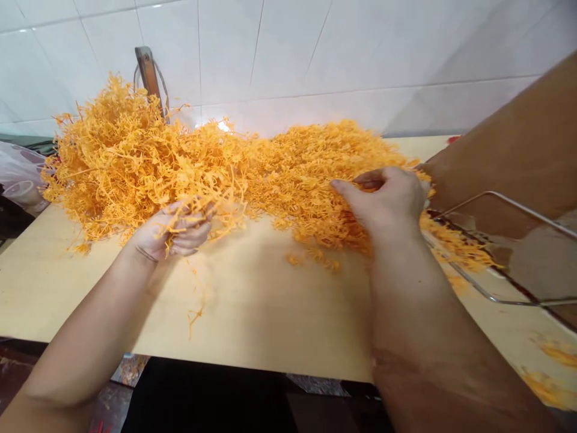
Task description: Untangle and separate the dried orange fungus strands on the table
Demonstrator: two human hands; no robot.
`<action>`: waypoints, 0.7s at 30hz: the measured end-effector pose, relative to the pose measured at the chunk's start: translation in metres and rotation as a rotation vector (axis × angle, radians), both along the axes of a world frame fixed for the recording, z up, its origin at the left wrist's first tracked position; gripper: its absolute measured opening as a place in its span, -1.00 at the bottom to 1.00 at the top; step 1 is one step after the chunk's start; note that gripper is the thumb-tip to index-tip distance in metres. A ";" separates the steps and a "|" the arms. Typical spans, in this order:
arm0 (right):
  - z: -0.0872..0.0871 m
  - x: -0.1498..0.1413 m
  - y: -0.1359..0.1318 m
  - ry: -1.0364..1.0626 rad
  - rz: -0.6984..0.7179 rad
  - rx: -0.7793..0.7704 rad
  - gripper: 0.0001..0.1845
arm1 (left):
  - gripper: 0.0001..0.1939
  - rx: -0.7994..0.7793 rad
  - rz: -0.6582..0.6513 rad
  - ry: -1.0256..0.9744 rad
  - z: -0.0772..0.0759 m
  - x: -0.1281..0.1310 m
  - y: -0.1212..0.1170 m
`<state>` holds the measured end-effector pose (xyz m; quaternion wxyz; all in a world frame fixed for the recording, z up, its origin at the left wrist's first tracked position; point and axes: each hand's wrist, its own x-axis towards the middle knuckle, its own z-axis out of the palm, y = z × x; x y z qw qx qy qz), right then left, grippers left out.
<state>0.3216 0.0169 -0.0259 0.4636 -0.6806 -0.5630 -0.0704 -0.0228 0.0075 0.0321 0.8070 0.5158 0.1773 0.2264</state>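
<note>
A large heap of orange, stringy, branched pieces [130,156] spreads along the table against the wall; they look like thin plastic sprigs, but I cannot tell their exact kind. At the heap's front left, my left hand [192,237] has its fingers curled around a loose tuft of orange sprigs [229,204]. A few strands dangle below that hand. My right hand [394,195] rests on the flatter right part of the heap, thumb spread away from the fingers. Some of its fingertips are hidden or blurred, and I see nothing gripped in it.
The pale table [252,300] meets a white tiled wall [288,48]. A brown box-like surface [509,138] and a bent metal wire frame [487,294] stand at the right. An upright with a wooden-coloured face [148,75] rises behind the heap. Plastic bags [20,165] lie far left.
</note>
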 end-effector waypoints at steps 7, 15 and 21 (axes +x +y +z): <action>0.022 -0.049 -0.016 -0.073 -0.240 0.177 -0.76 | -0.71 0.344 -0.185 0.444 -0.019 0.018 -0.013; 0.005 -0.132 -0.015 0.435 0.447 -0.153 -0.68 | -0.76 0.995 -0.214 0.673 -0.028 0.054 -0.038; 0.010 -0.143 -0.026 0.662 0.864 -0.527 -0.58 | -0.87 1.208 -0.164 0.860 -0.034 0.063 -0.051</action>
